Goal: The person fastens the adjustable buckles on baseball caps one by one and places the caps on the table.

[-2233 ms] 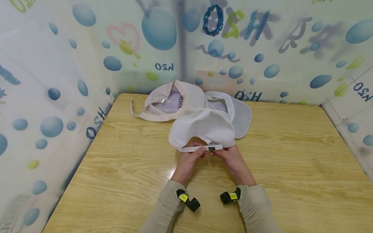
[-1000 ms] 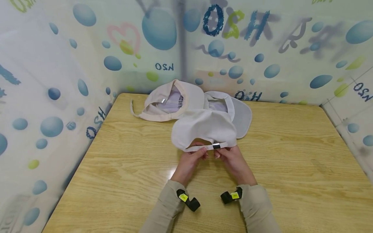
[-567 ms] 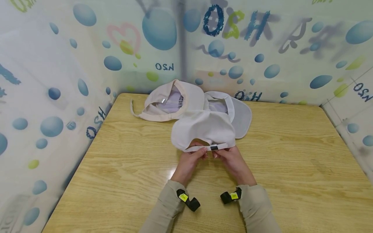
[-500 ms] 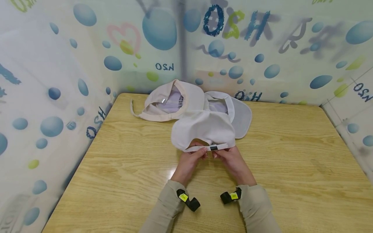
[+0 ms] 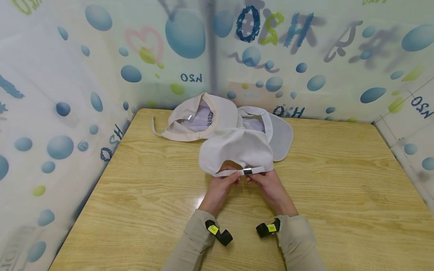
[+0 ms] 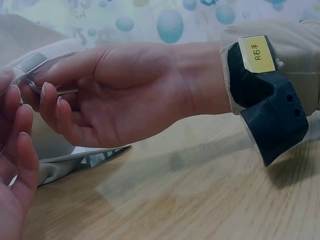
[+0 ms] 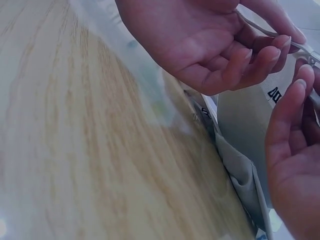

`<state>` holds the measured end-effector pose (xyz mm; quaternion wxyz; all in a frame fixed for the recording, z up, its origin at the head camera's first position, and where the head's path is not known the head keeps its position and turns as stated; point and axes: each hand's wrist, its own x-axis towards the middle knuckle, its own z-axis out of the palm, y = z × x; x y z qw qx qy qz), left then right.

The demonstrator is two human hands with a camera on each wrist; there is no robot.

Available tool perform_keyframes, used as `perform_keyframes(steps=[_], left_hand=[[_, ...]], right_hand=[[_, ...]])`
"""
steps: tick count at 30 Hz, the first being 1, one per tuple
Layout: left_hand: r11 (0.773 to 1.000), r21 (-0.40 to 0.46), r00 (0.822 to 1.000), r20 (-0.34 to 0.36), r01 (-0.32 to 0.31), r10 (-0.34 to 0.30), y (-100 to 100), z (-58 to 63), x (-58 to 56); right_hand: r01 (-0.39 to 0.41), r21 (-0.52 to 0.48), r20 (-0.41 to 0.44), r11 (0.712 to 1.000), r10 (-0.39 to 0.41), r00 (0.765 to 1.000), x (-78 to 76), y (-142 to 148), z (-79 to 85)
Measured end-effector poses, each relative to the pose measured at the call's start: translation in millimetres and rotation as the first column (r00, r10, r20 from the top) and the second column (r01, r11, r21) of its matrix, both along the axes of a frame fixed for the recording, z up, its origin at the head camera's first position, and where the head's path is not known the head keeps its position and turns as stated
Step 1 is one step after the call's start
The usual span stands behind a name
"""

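A white baseball cap (image 5: 237, 146) is held with its back opening toward me in the head view. Across that opening runs the white back strap (image 5: 222, 173), with a metal buckle (image 5: 248, 171) between my hands. My left hand (image 5: 218, 188) pinches the strap left of the buckle, thumb on top. At the buckle's right side my right hand (image 5: 274, 188) grips the strap. The left wrist view shows the buckle (image 6: 32, 62) close up, fingertips of both hands right at it. The cap's brim is hidden in the head view.
Behind the held cap, a cream cap (image 5: 190, 131) lies upturned with its strap end loose. Beside it, a white cap with a pale grey brim (image 5: 282, 139) is partly covered. The wooden table (image 5: 339, 188) meets patterned walls at the back and left.
The held cap has shifted slightly right since the earliest frame. Its buckle moved right, then a little back left. Both hands keep their hold, and the other caps stay put.
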<state>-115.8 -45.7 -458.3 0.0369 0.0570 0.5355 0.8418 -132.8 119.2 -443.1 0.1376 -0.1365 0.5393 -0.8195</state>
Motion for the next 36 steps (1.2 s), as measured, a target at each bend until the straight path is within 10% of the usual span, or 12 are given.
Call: perform_keyframes(steps=[36], left_hand=[[0.996, -0.056, 0.996, -0.044, 0.070, -0.073, 0.1, -2.1, 0.4]], right_hand=[[0.023, 0.075, 0.017, 0.997, -0.024, 1.000, -1.2, -0.6, -2.1]])
